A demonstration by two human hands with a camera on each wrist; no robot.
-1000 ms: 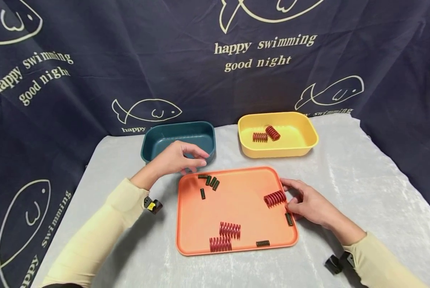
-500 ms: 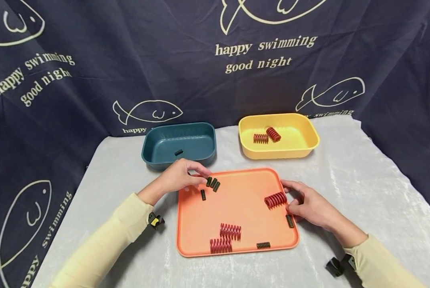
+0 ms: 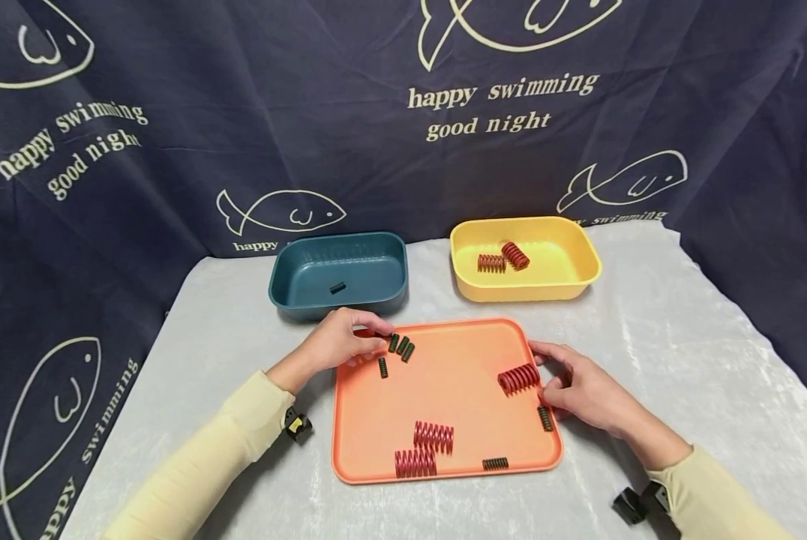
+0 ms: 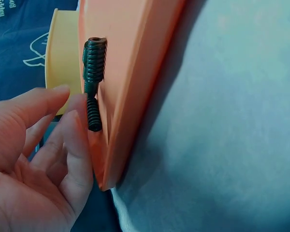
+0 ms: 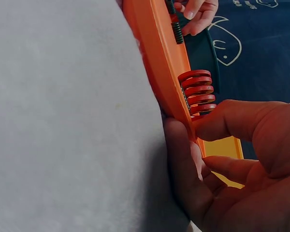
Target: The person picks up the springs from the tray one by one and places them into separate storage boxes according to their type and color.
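On the near part of the grey cloth, listed from near to far:

Orange tray (image 3: 444,405): flat, rounded corners, low rim; lies on the grey cloth (image 3: 680,337) between both hands.

Near springs: two red coil springs (image 3: 433,436) lie side by side near the tray's front edge; one small dark spring (image 3: 495,463) lies just right of them at the rim.

Right hand (image 3: 582,386): rests at the tray's right edge, palm turned inward, fingers loosely curled; the thumb and fingers lie against the rim, as the right wrist view (image 5: 232,159) shows; whether they pinch anything cannot be told.

Large red spring (image 3: 519,378): thick coils, lying tilted on the tray; just beside the right fingertips; contact cannot be confirmed; a dark spring (image 3: 545,418) lies at the rim beneath the hand.

Left hand (image 3: 339,345): reaches over the tray's far left corner, wrist low, fingers bent together towards the thumb.

Small dark springs (image 3: 400,346): short, dark green, fine coils; a pair lies at the left fingertips, a third (image 3: 382,367) slightly nearer; in the left wrist view one spring (image 4: 93,113) touches the fingers (image 4: 75,140); a closed pinch is not plainly visible.

Teal bin (image 3: 339,274): beyond the left hand; holds one dark spring (image 3: 337,287).

Yellow bin (image 3: 525,259): beyond the tray, to the right; holds two red springs (image 3: 502,259).
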